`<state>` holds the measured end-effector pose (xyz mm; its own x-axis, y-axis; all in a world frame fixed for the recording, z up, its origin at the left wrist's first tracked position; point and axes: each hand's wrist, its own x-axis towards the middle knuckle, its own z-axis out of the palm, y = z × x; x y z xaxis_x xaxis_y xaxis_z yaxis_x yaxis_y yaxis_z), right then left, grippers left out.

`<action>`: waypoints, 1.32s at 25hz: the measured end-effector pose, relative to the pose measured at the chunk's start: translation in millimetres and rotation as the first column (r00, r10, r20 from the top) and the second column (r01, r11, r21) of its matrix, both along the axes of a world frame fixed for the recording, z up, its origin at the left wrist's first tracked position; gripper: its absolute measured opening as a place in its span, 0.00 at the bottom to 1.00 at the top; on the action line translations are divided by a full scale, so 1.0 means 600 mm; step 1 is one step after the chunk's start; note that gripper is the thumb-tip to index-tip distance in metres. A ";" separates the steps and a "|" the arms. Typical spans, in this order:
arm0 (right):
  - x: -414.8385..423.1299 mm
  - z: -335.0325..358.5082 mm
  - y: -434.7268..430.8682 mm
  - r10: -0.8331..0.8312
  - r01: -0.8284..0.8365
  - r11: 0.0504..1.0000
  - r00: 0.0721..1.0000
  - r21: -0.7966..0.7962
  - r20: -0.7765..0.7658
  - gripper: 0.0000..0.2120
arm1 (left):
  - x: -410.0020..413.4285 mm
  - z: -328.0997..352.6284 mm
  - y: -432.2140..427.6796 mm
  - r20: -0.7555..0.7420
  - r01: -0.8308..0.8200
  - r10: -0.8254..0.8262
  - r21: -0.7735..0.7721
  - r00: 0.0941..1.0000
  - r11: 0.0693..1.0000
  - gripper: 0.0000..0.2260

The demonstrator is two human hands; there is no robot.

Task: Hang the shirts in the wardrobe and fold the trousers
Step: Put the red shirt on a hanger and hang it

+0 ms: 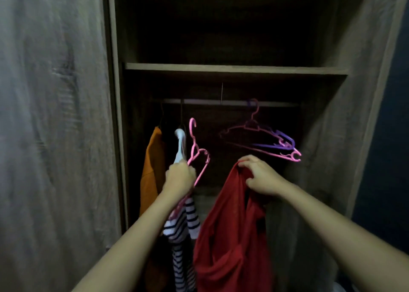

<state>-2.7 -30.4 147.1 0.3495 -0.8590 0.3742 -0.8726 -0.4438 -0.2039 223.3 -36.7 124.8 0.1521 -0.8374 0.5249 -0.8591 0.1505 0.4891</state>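
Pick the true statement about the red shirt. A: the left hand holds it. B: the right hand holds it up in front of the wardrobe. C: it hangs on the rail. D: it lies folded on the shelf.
B: the right hand grips the red shirt at its top, below the rail, while the left hand holds a pink hanger.

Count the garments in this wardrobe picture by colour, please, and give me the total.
Orange garment: 1, hanging at the left
Striped white-and-dark garment: 1, hanging beside the orange one
Red garment: 1, gripped by the right hand, not yet on a hanger
Total: 3
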 end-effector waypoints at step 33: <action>0.065 0.072 0.175 0.126 -0.188 0.848 0.980 -0.495 -0.154 0.27 | 0.023 -0.251 0.269 0.340 0.199 0.006 -0.564 0.940 0.801 0.17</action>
